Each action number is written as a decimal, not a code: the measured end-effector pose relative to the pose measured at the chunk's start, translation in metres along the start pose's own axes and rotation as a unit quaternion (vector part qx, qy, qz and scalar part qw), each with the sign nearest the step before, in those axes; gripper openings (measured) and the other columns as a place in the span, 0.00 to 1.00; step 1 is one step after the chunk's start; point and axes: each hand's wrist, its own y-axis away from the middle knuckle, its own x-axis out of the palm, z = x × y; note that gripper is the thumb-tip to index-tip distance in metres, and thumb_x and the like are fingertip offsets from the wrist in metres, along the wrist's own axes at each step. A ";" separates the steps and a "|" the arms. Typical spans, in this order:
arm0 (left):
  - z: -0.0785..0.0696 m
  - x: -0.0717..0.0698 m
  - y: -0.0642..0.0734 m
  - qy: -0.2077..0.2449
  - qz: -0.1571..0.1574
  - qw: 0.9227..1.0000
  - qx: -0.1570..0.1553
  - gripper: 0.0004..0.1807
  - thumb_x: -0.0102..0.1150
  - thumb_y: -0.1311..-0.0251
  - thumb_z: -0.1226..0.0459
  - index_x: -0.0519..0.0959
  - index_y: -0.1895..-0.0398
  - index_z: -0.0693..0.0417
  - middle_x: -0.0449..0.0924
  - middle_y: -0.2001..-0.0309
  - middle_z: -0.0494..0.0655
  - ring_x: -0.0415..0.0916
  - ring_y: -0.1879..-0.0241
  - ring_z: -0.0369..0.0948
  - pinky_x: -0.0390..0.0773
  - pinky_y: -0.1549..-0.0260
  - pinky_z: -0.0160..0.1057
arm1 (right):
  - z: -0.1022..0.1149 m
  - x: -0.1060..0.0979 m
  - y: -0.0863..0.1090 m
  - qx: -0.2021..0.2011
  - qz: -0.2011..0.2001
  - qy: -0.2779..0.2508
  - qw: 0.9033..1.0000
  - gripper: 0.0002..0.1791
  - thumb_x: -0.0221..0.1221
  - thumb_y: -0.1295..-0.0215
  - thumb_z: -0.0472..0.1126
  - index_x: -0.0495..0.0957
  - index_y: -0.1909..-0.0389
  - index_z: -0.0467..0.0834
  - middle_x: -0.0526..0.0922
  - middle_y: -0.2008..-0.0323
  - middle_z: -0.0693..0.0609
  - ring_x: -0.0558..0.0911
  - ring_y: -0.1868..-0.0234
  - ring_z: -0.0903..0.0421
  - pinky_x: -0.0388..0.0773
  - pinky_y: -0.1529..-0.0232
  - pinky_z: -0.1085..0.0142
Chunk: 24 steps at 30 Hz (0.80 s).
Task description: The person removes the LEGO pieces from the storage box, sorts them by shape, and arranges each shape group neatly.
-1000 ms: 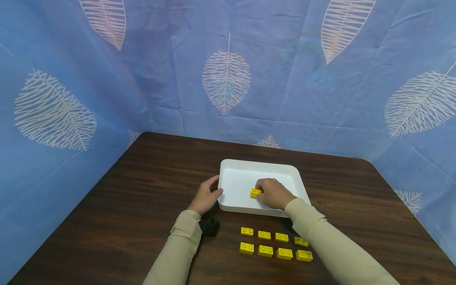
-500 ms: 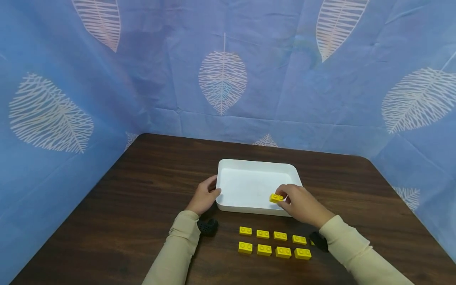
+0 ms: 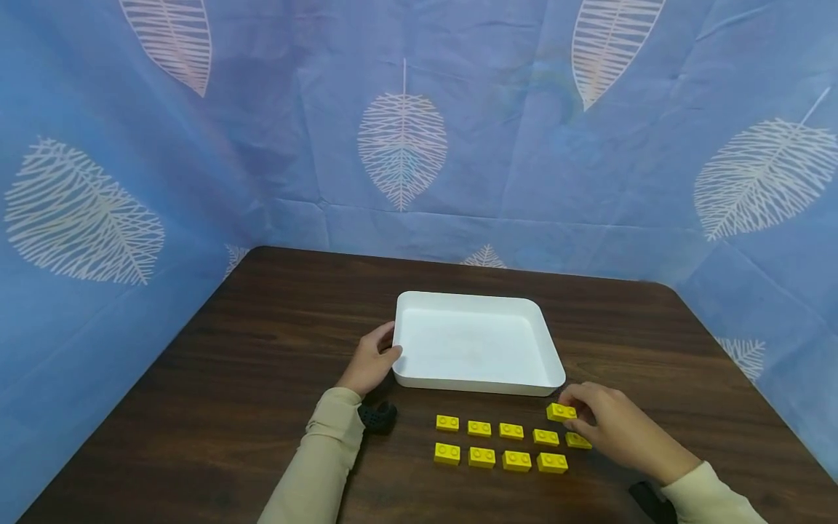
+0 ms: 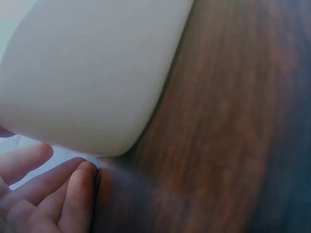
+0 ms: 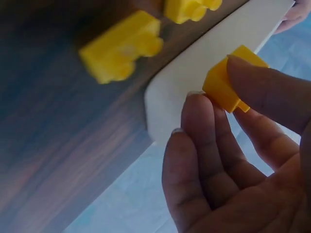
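Observation:
A white tray [image 3: 478, 386] lies on the dark wooden table. My left hand [image 3: 368, 362] holds it at the left side, thumb at the rim and fingers by the outer wall; in the left wrist view the fingers [image 4: 80, 187] are curled beside the tray's wall [image 4: 92, 82]. My right hand [image 3: 612, 422] pinches a yellow two-stud toy brick [image 3: 561, 413] just above the table, near the tray's front right corner. The right wrist view has this brick [image 5: 226, 80] between thumb and fingers. A loose yellow brick [image 3: 578, 440] lies just below the right hand.
Several more yellow bricks stand in two rows in front of the tray, including a back-row brick [image 3: 511, 431] and a front-row brick [image 3: 516, 461]. Black wrist devices, such as the left one [image 3: 378, 418], sit at both wrists. A blue leaf-patterned curtain [image 3: 419, 182] hangs behind the table.
My right hand has carried the yellow brick from inside the tray, over its front right corner, to above the right end of the rows. The left hand stays at the tray's left side.

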 end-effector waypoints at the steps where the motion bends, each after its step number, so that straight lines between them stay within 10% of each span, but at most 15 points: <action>1: 0.000 0.000 0.000 -0.001 0.000 1.000 0.000 0.28 0.50 0.36 0.69 0.62 0.32 0.61 0.67 0.37 0.60 0.67 0.38 0.53 0.71 0.42 0.52 | -0.003 0.001 0.003 0.006 0.003 0.002 1.000 0.10 0.65 0.44 0.36 0.78 0.62 0.46 0.76 0.69 0.58 0.68 0.74 0.67 0.69 0.76 0.70; 24: -0.033 -0.011 0.022 -0.005 0.001 1.000 -0.004 0.27 0.48 0.36 0.71 0.60 0.33 0.68 0.66 0.38 0.65 0.66 0.38 0.56 0.69 0.41 0.53 | -0.035 0.026 0.032 -0.006 0.083 -0.060 0.995 0.11 0.67 0.47 0.37 0.76 0.65 0.47 0.76 0.65 0.56 0.69 0.72 0.71 0.73 0.75 0.71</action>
